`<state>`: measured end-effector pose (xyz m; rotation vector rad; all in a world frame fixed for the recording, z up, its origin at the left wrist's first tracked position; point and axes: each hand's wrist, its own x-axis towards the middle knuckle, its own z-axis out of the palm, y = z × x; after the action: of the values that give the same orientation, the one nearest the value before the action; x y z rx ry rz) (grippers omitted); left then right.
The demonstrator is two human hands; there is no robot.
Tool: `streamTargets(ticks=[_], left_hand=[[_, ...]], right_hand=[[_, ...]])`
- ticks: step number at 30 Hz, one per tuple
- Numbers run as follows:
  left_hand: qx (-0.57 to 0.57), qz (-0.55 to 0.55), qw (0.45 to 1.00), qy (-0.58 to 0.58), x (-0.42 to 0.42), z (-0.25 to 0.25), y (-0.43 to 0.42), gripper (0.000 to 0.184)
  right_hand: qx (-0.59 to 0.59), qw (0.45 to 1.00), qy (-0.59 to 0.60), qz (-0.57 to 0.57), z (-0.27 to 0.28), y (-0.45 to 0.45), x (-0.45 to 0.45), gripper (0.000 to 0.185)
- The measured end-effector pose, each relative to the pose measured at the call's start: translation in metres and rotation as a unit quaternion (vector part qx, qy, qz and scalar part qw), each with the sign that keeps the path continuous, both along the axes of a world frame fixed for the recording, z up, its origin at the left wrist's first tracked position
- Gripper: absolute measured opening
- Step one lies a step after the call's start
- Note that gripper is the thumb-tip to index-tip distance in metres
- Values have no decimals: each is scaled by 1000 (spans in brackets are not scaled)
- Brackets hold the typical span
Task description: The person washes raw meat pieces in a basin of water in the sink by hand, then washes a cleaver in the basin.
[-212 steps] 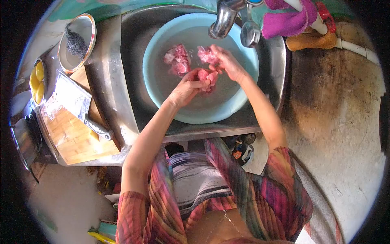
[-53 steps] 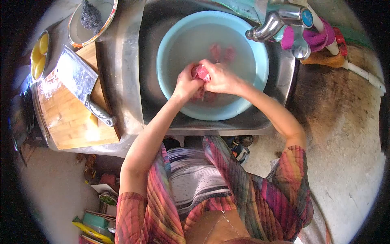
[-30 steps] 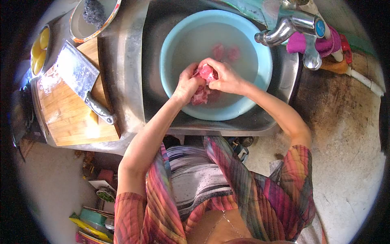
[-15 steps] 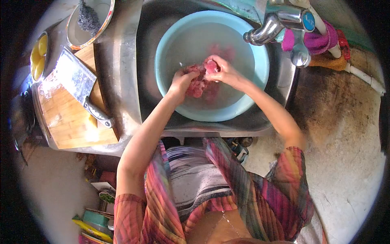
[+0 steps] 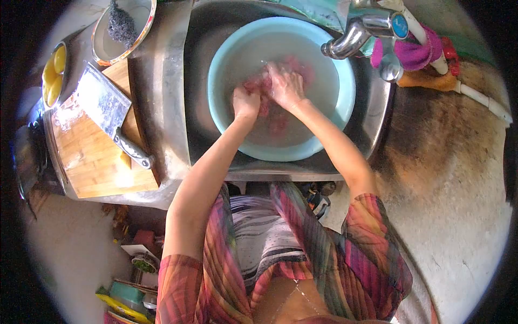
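A light blue basin (image 5: 347, 89) of cloudy water stands in the metal sink (image 5: 380, 102). Both hands are in the water near its middle. My left hand (image 5: 247, 102) has its fingers closed on pink raw meat (image 5: 263, 106), partly hidden under water. My right hand (image 5: 285, 85) is palm down beside it, over the same meat, its fingertips under water and unclear. More pink pieces (image 5: 300, 69) lie submerged beyond my right hand, and others (image 5: 278, 125) rest nearer the basin's front.
A faucet (image 5: 345, 46) reaches over the basin's right rim. To the left, a cleaver (image 5: 105, 102) lies on a wooden board (image 5: 91, 170). Behind are a bowl with a scouring pad (image 5: 122, 26) and a dish of yellow pieces (image 5: 53, 75). Purple cloth (image 5: 415, 54) hangs at right.
The meat that was lifted between my hands is now lowered into the water. My right hand has turned palm down and gone under the surface.
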<state>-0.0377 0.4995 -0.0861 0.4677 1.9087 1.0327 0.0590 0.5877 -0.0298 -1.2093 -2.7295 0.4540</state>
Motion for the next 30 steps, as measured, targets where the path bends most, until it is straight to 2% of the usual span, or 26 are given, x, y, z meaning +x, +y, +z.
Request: streamTargets(ticks=[1,3,4,6,7,8,9,10,12,15,17,18,20,22,23,25,26,28,30], left_hand=[[11,5,1000,-9,0,0,2,17],[45,52,997,27,3,-1,1,18],[46,52,997,26,1,15,3,18],[-37,74,988,-133,-6,58,8,27],[-36,76,988,-133,-6,35,6,27],[-35,47,994,-90,-4,-7,3,26],[-33,33,997,-67,-4,-17,2,25],[-31,19,998,-45,-5,-12,4,25],[-28,29,995,-93,-6,0,2,23],[-38,36,989,-135,-7,54,6,20],[-27,29,983,-177,-8,64,6,20],[-18,23,976,-216,-8,67,5,20],[-27,21,975,-219,-11,66,8,24],[-43,16,973,-224,-12,67,5,28],[-35,22,971,-237,-12,68,4,27],[-26,26,967,-252,-10,71,4,26],[-15,19,964,-266,-11,74,4,26],[-2,13,960,-280,-13,73,2,26],[-24,40,943,-328,-18,68,-4,27]], right_hand=[[3,1000,-1,1,1,2,1,33],[-77,996,-14,-45,2,5,5,22],[-75,996,-15,-45,-1,8,8,22],[-192,976,73,-68,-7,12,15,16],[-192,977,73,-66,-8,13,15,16],[-174,979,84,-60,-8,11,16,16],[-154,982,96,-52,-8,11,16,15],[-153,982,96,-52,-8,12,17,15],[-142,984,102,-39,-9,14,20,17],[-108,993,43,-13,-6,30,31,20],[-123,992,13,-25,2,29,33,24],[-113,993,39,-11,-4,32,38,25],[-99,993,71,8,-3,39,36,25],[-182,981,64,-19,-2,39,37,27],[-182,981,65,-19,-4,38,37,27],[-80,990,118,-9,-4,35,40,25],[-80,990,118,-10,-2,36,41,25],[81,991,98,31,1,42,43,23],[47,996,78,-4,-1,43,45,20]])
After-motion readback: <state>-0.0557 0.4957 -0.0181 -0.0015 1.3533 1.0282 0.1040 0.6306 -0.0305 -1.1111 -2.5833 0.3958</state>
